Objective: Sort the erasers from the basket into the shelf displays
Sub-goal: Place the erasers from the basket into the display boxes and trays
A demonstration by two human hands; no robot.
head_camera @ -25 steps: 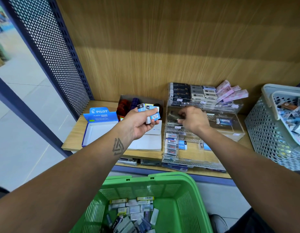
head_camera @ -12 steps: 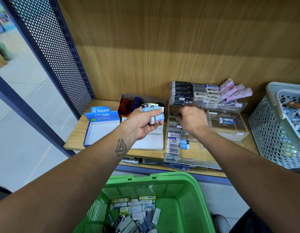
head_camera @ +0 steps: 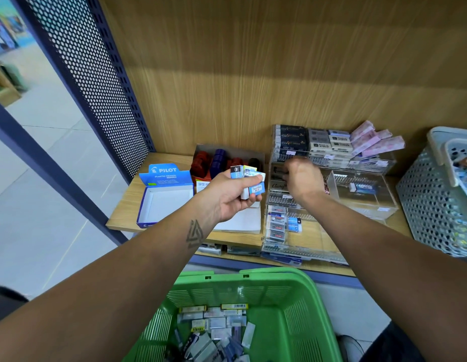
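Wooden shelf point(head_camera: 127, 212) with wood-grain back panel; perforated dark metal side panel point(head_camera: 91, 82) on its left.

Green basket point(head_camera: 300, 307) at bottom centre, in front of and below the shelf edge. Loose erasers point(head_camera: 214, 325) lie piled on its floor.

Grey perforated basket point(head_camera: 431, 205) at the right end of the shelf, small packaged items inside.

Clear acrylic display point(head_camera: 363, 202) right of centre on the shelf, stepped in tiers. Back tier: black, grey and pink eraser boxes. Front tier: a short row of sleeved erasers at its left end.

Open blue PILOT box point(head_camera: 163, 197) on the left part of the shelf, lid flap upright, white interior. Behind and to its right, a cardboard tray point(head_camera: 253, 155) of red and blue round items.

Left hand point(head_camera: 227, 197) raised above the shelf between the PILOT box and the display, fingers curled round a small stack of erasers point(head_camera: 249, 180) in blue-and-white sleeves, thumb across the front.

Right hand point(head_camera: 303, 181) over the middle tier of the display, back of hand toward the camera, fingers curled downward. Motion blur; cannot tell whether it pinches anything.
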